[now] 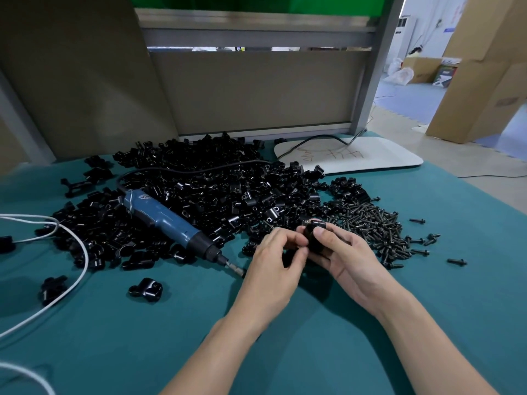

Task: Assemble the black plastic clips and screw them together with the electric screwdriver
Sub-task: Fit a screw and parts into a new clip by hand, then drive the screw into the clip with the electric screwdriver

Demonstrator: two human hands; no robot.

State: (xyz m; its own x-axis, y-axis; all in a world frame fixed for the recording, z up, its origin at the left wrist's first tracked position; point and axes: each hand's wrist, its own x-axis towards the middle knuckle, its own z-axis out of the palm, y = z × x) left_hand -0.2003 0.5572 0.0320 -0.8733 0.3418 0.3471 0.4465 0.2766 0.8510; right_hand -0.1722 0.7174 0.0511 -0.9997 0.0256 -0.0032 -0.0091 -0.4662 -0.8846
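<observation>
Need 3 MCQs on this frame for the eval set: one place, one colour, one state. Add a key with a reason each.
1. Relative to the pile of black plastic clips, the heap of dark metal screws lies:
A) to its left
B) to its right
C) on top of it

2. The body of the electric screwdriver is:
A) blue
B) red
C) yellow

3. The screwdriver is:
A) in use, driving a screw
B) standing upright
C) lying unheld

Key:
1 B: the screws spread out past the pile's right edge.
2 A: the casing is blue with a black collar.
3 C: the left hand and right hand both hold a small black clip part, while the tool lies across the pile, its tip over the teal table cover.
</observation>
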